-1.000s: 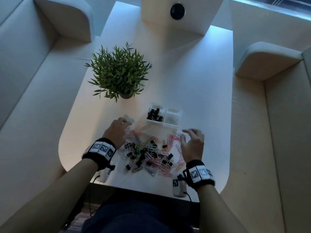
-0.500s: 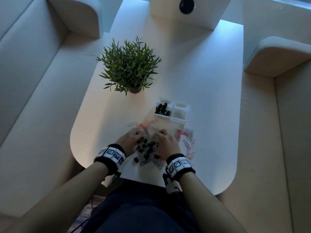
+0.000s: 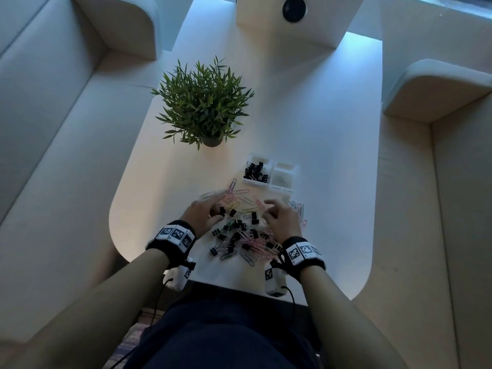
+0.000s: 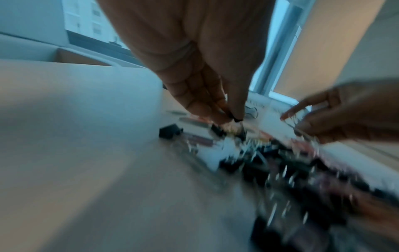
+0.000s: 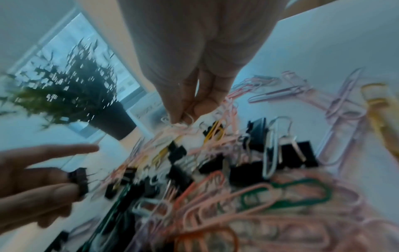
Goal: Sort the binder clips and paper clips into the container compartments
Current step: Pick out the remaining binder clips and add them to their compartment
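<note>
Both hands have spread apart over the tangled pile (image 3: 241,235) of wiry coloured paper clips and boxy black binder clips. Left hand (image 3: 203,215) pinches a black binder clip (image 3: 221,209); right hand (image 3: 282,218) seems, through blur, to pinch thin pink paper clips (image 5: 183,127). Beyond sits the white plastic container (image 3: 285,179).

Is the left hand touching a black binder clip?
Touching. The right wrist view shows the left hand pinching a black binder clip between thumb and fingers; the head view shows it at the fingertips too.
</note>
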